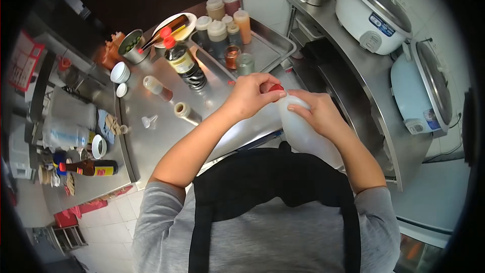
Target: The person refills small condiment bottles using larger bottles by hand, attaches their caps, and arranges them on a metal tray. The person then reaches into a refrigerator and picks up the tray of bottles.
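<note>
A large translucent white plastic bottle is tilted in front of my apron, its neck toward the steel counter. My left hand is closed, thumb and fingers pinching a red cap at the bottle's mouth. Whether the cap is seated or loose I cannot tell. Around the bottle's shoulder, just below the neck, my right hand is wrapped. On the counter nearby stand an uncapped squeeze bottle, another squeeze bottle with reddish contents and a dark sauce bottle with a red cap. A small clear funnel lies left of them.
Several filled squeeze bottles crowd a metal tray at the back. A steel pot and white bowls stand back left. Rice cookers line the right shelf. A brown bottle lies on the left counter.
</note>
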Motion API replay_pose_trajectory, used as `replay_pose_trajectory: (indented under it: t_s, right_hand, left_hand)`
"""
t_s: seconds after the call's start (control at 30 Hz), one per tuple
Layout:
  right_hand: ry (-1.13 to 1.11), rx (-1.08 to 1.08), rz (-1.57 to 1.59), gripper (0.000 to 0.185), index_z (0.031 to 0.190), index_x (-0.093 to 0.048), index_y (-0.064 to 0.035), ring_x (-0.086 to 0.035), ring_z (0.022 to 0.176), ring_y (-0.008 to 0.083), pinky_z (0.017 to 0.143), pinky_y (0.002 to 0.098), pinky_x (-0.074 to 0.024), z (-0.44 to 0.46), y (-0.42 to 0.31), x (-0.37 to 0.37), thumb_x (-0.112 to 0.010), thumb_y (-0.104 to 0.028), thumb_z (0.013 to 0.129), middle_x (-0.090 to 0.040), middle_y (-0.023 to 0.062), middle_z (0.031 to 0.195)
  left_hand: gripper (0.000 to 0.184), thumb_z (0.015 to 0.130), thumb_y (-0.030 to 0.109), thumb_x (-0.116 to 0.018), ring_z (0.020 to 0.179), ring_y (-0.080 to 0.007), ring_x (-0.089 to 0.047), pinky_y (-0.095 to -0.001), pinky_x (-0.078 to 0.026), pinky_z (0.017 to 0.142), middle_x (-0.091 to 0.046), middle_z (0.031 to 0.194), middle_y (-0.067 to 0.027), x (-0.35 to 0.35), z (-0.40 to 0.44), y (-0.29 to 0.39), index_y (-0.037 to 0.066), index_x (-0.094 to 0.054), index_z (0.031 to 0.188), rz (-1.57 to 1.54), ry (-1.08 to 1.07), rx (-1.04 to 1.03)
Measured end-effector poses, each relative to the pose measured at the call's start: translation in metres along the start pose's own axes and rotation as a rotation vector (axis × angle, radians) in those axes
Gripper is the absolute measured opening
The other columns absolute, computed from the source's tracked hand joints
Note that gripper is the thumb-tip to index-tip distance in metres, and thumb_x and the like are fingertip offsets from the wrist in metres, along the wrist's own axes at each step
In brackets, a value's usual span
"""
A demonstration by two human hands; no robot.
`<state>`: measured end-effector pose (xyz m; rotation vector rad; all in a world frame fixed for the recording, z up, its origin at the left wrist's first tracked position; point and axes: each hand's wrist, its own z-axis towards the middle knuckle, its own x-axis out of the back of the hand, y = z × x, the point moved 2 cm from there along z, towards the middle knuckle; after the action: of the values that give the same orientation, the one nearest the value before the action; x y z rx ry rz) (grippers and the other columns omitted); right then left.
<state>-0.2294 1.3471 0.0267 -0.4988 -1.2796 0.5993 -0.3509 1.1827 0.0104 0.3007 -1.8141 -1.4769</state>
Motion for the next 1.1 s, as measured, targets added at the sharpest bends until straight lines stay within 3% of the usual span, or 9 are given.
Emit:
replay_pose_trajectory:
  t_s: [0.1, 0.27, 0.33, 0.43, 0.53, 0.67, 0.77, 0.97, 1.1]
  right_hand:
    - [0.028, 0.020, 0.017, 0.036, 0.112, -0.065, -0.0033, -0.065, 0.088, 0.0352, 0.077, 0.0372, -0.0517, 0.001, 0.024, 0.016, -0.070, -0.022, 0.082, -0.067, 0.0198, 0.102]
    - [-0.015, -0.047, 0.148, 0.036, 0.114, -0.064, -0.0009, -0.069, 0.086, 0.0251, 0.076, 0.0316, -0.0523, 0.005, 0.071, 0.057, -0.071, -0.015, 0.082, -0.069, 0.0175, 0.101]
    - [-0.011, -0.026, 0.187, 0.036, 0.114, -0.064, -0.0011, -0.068, 0.085, 0.0224, 0.076, 0.0310, -0.0523, 0.008, 0.092, 0.071, -0.072, -0.015, 0.082, -0.069, 0.0168, 0.101]
    - [-0.018, -0.005, 0.229, 0.036, 0.114, -0.064, -0.0009, -0.068, 0.085, 0.0209, 0.076, 0.0307, -0.0521, 0.011, 0.122, 0.089, -0.072, -0.014, 0.082, -0.069, 0.0168, 0.100]
    - [-0.055, -0.011, 0.250, 0.036, 0.114, -0.063, -0.0004, -0.068, 0.087, 0.0208, 0.078, 0.0310, -0.0516, 0.013, 0.148, 0.103, -0.071, -0.014, 0.082, -0.069, 0.0175, 0.101]
    - [-0.039, 0.038, 0.281, 0.035, 0.114, -0.063, 0.0003, -0.068, 0.090, 0.0236, 0.080, 0.0317, -0.0508, 0.014, 0.172, 0.111, -0.071, -0.014, 0.082, -0.068, 0.0182, 0.102]
    - [-0.098, 0.006, 0.237, 0.036, 0.114, -0.063, 0.0001, -0.067, 0.093, 0.0281, 0.081, 0.0327, -0.0507, 0.015, 0.186, 0.118, -0.071, -0.015, 0.082, -0.068, 0.0186, 0.105]
    - [0.012, 0.010, 0.266, 0.036, 0.112, -0.065, -0.0037, -0.064, 0.096, 0.0351, 0.084, 0.0382, -0.0500, 0.007, 0.221, 0.105, -0.070, -0.021, 0.081, -0.067, 0.0182, 0.106]
    - [-0.033, -0.060, 0.295, 0.037, 0.113, -0.064, -0.0043, -0.064, 0.096, 0.0348, 0.084, 0.0389, -0.0501, -0.001, 0.244, 0.096, -0.071, -0.023, 0.081, -0.067, 0.0168, 0.107]
  left_hand:
    - [0.028, 0.078, 0.010, -0.076, 0.087, -0.0091, -0.059, -0.0265, -0.049, 0.076, -0.064, 0.098, -0.0053, -0.016, 0.020, 0.027, 0.004, -0.068, 0.104, 0.114, 0.002, 0.126]
    - [0.033, 0.078, 0.015, -0.076, 0.087, -0.0130, -0.061, -0.0296, -0.050, 0.074, -0.064, 0.101, -0.0060, -0.032, 0.060, 0.030, 0.004, -0.066, 0.107, 0.038, -0.137, -0.563]
    - [0.034, 0.078, 0.015, -0.076, 0.092, -0.0157, -0.060, -0.0311, -0.049, 0.078, -0.063, 0.108, -0.0074, -0.043, 0.075, 0.043, 0.005, -0.066, 0.109, 0.070, -0.105, -0.546]
    - [0.043, 0.072, 0.012, -0.076, 0.110, -0.0261, -0.057, -0.0374, -0.045, 0.094, -0.059, 0.123, -0.0125, -0.067, 0.091, 0.058, 0.007, -0.064, 0.113, 0.220, -0.082, -0.050]
    - [0.048, 0.071, 0.022, -0.079, 0.113, -0.0284, -0.056, -0.0371, -0.044, 0.095, -0.061, 0.118, -0.0122, -0.073, 0.118, 0.068, 0.005, -0.063, 0.113, 0.529, -0.078, -0.780]
    - [0.041, 0.070, 0.004, -0.068, 0.127, -0.0345, -0.042, -0.0455, -0.032, 0.105, -0.053, 0.135, -0.0082, -0.093, 0.134, 0.073, 0.014, -0.066, 0.110, 0.191, -0.060, -0.246]
    - [0.038, 0.073, 0.013, -0.073, 0.113, -0.0302, -0.052, -0.0393, -0.039, 0.098, -0.059, 0.121, -0.0115, -0.101, 0.150, 0.072, 0.008, -0.065, 0.110, 0.409, -0.146, -0.523]
    - [0.036, 0.074, 0.008, -0.068, 0.120, -0.0302, -0.048, -0.0416, -0.035, 0.101, -0.054, 0.129, -0.0135, -0.131, 0.168, 0.059, 0.011, -0.065, 0.109, 0.344, -0.138, -0.073]
    - [0.036, 0.079, 0.029, -0.070, 0.091, -0.0291, -0.062, -0.0379, -0.048, 0.076, -0.064, 0.098, -0.0132, -0.138, 0.188, 0.047, 0.009, -0.063, 0.108, 0.487, -0.110, -0.579]
